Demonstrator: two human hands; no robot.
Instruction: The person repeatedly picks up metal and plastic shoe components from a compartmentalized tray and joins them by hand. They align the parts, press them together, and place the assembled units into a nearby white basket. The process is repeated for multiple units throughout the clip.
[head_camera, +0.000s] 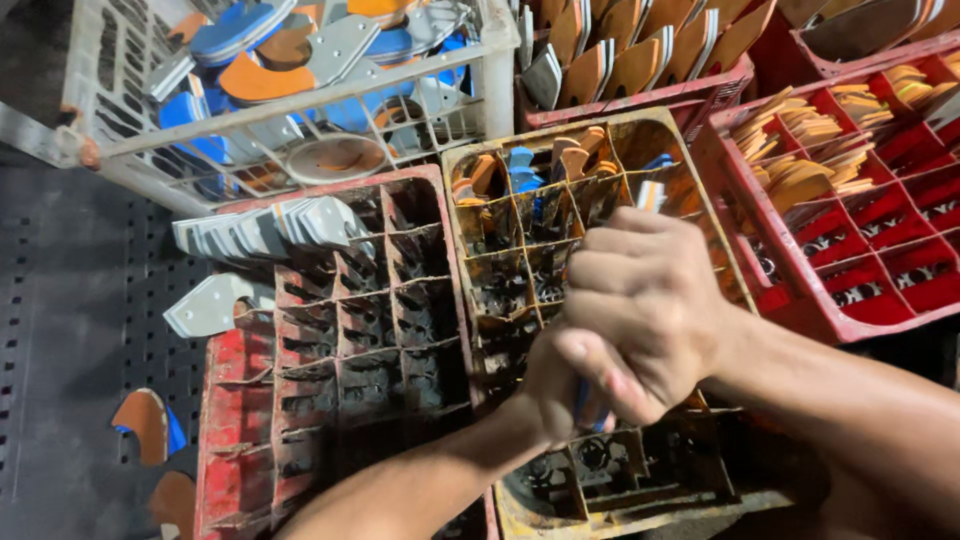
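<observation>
Dark perforated flooring (70, 300) runs down the left side, and pretty much everything else is crates packed edge to edge. Both hands are bunched together over the near end of the grimy yellow divided crate (700, 215). The right hand (645, 310) is on top, fingers curled tight into a fist; the left hand (545, 385) is tucked under it, mostly hidden. Between them a blue-edged stack of flat pieces (583, 400) peeks out, so both grips look clamped on that bundle, probably squeezing it so the edges stay lined up.

More blue and tan pieces (520, 170) stand on edge in the far cells of that crate, which keeps them sorted. Left of it, a red divided crate (235, 400) has grey cutouts (265, 230) fanned along its far edge. A white basket (300, 110) sits behind, another red crate (850, 300) to the right.
</observation>
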